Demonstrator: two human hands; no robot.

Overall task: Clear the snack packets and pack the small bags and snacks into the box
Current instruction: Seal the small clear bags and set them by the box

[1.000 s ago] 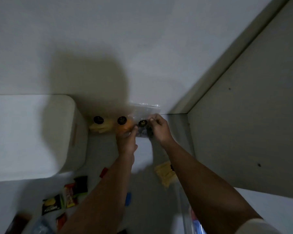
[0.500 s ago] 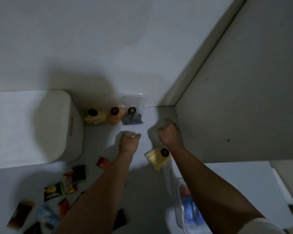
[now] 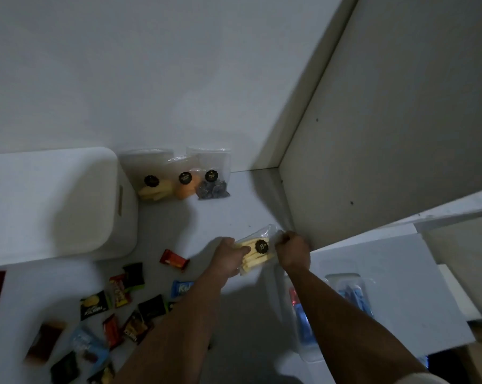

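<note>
A clear bag of pale yellow sticks (image 3: 258,254) with a round black label lies on the white surface near the right wall. My left hand (image 3: 230,257) holds its left end, thumb over the sticks. My right hand (image 3: 292,252) grips its right end with curled fingers. Three small clear bags lean against the back wall: a yellow one (image 3: 152,187), an orange one (image 3: 185,185) and a dark one (image 3: 213,187). Several loose snack packets (image 3: 118,303) lie scattered at the lower left. A white box (image 3: 51,203) with a lid stands at the left.
A clear plastic container (image 3: 345,303) with blue and red items sits at the lower right by a white board (image 3: 417,286). A grey side panel (image 3: 386,134) walls off the right. A red packet (image 3: 174,260) lies just left of my hands.
Both hands drew back from the dark bag at the back wall, which now leans there. They have come down onto the bag of yellow sticks and taken hold of its ends.
</note>
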